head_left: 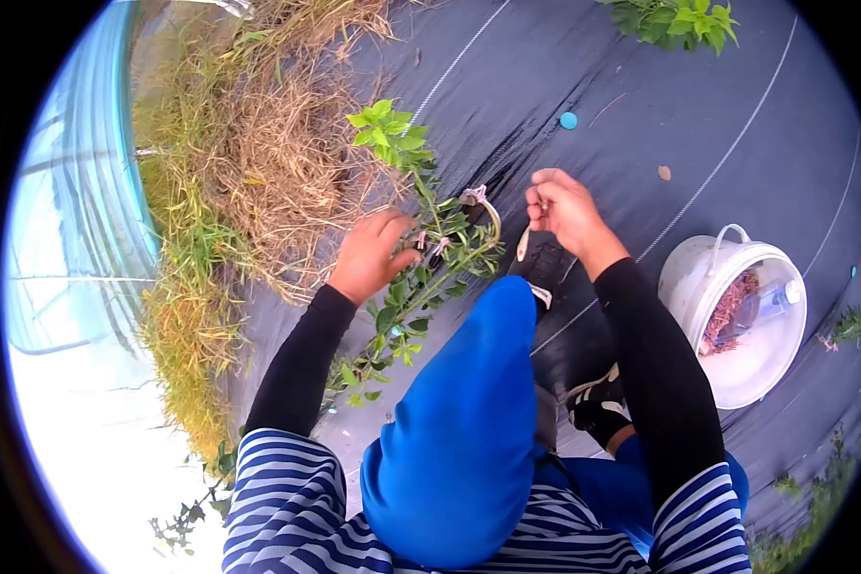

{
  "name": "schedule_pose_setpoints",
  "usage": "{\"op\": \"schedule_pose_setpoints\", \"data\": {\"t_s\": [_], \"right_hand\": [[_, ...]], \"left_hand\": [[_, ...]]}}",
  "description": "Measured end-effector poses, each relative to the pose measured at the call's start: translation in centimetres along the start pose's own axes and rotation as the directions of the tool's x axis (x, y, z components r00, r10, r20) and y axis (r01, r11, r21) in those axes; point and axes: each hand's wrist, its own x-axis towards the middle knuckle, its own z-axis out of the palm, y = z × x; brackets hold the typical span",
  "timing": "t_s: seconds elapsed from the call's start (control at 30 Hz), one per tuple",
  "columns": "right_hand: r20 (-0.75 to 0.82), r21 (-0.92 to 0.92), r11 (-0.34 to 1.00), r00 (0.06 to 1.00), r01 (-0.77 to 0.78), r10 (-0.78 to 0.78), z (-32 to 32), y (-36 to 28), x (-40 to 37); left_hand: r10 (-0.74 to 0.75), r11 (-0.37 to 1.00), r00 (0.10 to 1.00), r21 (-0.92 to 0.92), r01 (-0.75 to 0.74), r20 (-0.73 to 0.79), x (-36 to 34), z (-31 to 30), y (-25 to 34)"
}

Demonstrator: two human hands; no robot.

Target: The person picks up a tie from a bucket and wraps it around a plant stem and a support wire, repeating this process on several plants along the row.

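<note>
My left hand (pixel 365 256) is beside a leafy green plant (pixel 440 277), its thumb apart from its fingers, with the fingertips close to the stem. Small pinkish clips (pixel 440 246) sit on the stem near those fingertips. Another pale clip (pixel 474 195) is on the far side of the plant, where a curved yellowish tube (pixel 494 222) begins. To the right of the plant, my right hand (pixel 566 215) is raised with its fingers curled to the thumb. Whatever lies in that pinch is too small to make out.
A white bucket (pixel 674 287) with reddish clips and a clear container stands at the right. Dark ground cover (pixel 641 124) spreads around, with dry grass (pixel 287 153) along the left. My blue-clad knee (pixel 459 411) is close below the plant. Another green plant (pixel 674 21) grows at the top.
</note>
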Motion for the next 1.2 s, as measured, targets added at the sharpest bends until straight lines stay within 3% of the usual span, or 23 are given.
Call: {"op": "schedule_pose_setpoints", "data": {"t_s": [0.1, 0.13, 0.2, 0.23, 0.3, 0.33, 0.37, 0.43, 0.5, 0.6, 0.63, 0.7, 0.73, 0.8, 0.83, 0.9, 1.0, 1.03, 1.1, 1.17, 1.2], "right_hand": [[-0.042, -0.283, 0.958, 0.998, -0.056, 0.046, 1.7, -0.3, 0.9], [-0.040, -0.289, 0.956, 0.998, -0.057, 0.048, 2.5, -0.7, 1.1], [-0.055, -0.638, 0.762, 0.993, -0.113, 0.101, 4.0, -1.4, 1.6], [-0.054, -0.637, 0.762, 0.993, -0.115, 0.104, 4.7, -1.4, 1.8], [0.089, -0.958, 0.270, 0.996, 0.094, -0.031, 6.2, -1.2, 2.2], [0.037, -0.968, 0.252, 0.997, 0.019, 0.066, 7.4, -2.5, 1.0], [0.030, -0.967, 0.256, 0.997, 0.011, 0.068, 7.8, -2.4, 1.1], [0.016, -0.990, 0.143, 0.995, 0.001, 0.101, 8.1, -2.2, 1.5], [0.009, -0.982, 0.191, 0.997, -0.005, 0.073, 7.6, -1.5, 2.6], [0.040, -0.928, 0.372, 0.999, 0.024, 0.035, 5.9, 0.4, 4.5], [0.038, -0.927, 0.374, 0.998, 0.021, 0.040, 5.5, 1.1, 4.9], [0.087, -0.838, 0.544, 0.993, 0.032, 0.075, 4.9, 1.9, 5.4], [0.087, -0.836, 0.548, 0.993, 0.032, 0.075, 4.9, 2.0, 5.6], [0.003, -0.593, 0.770, 0.955, -0.236, 0.295, 4.9, 2.0, 5.9], [0.002, -0.591, 0.771, 0.955, -0.237, 0.295, 4.9, 2.0, 5.8], [0.073, -0.586, 0.805, 0.983, -0.093, 0.166, 4.6, 2.3, 5.8], [0.135, -0.513, 0.854, 0.975, -0.085, 0.179, 3.8, 2.6, 6.2], [0.131, -0.513, 0.854, 0.975, -0.089, 0.180, 3.7, 2.8, 6.2], [0.110, -0.246, 0.926, 0.941, -0.287, 0.321, 3.7, 3.4, 6.2], [0.139, -0.266, 0.926, 0.940, -0.267, 0.311, 3.3, 3.7, 6.5], [0.180, -0.460, 0.888, 0.981, 0.022, 0.069, 3.2, 3.8, 6.7]], "left_hand": [[0.035, 0.998, 0.998, 0.052, -0.032, -0.059, -0.2, 0.4, -0.3], [0.054, 0.997, 0.997, 0.054, -0.052, -0.053, -0.1, 0.4, -0.3], [0.071, 0.996, 0.997, 0.056, -0.068, -0.042, 0.0, 0.2, -0.2], [0.085, 0.995, 0.996, 0.058, -0.083, -0.036, 0.1, 0.2, 0.0], [0.098, 0.994, 0.995, 0.054, -0.097, -0.022, 0.0, 0.5, 0.1], [0.091, 0.995, 0.995, 0.032, -0.089, -0.041, -0.1, 0.8, -0.1], [0.087, 0.996, 0.994, 0.010, -0.086, -0.062, 0.0, 1.0, -0.2], [0.089, 0.996, 0.994, 0.003, -0.089, -0.057, 0.0, 1.1, -0.2], [0.085, 0.996, 0.995, 0.003, -0.085, -0.055, 0.0, 1.1, -0.1], [0.054, 0.998, 0.997, -0.034, -0.056, -0.060, 0.0, 1.1, 0.1], [0.008, 0.996, 0.997, -0.088, -0.014, -0.072, -0.1, 1.2, 0.2], [-0.039, 0.990, 0.996, -0.141, 0.027, -0.081, -0.2, 1.3, 0.4], [-0.073, 0.982, 0.993, -0.179, 0.056, -0.089, -0.2, 1.3, 0.5], [-0.107, 0.973, 0.990, -0.215, 0.084, -0.094, -0.2, 1.2, 0.6], [-0.161, 0.948, 0.984, -0.289, 0.133, -0.075, -0.3, 1.2, 0.6], [-0.213, 0.914, 0.976, -0.362, 0.181, -0.050, -0.2, 1.2, 0.5], [-0.323, 0.821, 0.945, -0.480, 0.310, 0.057, -0.3, 1.2, 0.3], [-0.336, 0.784, 0.938, -0.528, 0.326, 0.080, -0.2, 1.2, 0.2], [-0.351, 0.743, 0.931, -0.575, 0.342, 0.100, 0.0, 1.1, 0.0], [-0.339, 0.724, 0.934, -0.602, 0.338, 0.116, 0.0, 1.0, -0.2], [-0.322, 0.745, 0.939, -0.578, 0.332, 0.125, 0.0, 0.8, -0.4]]}}
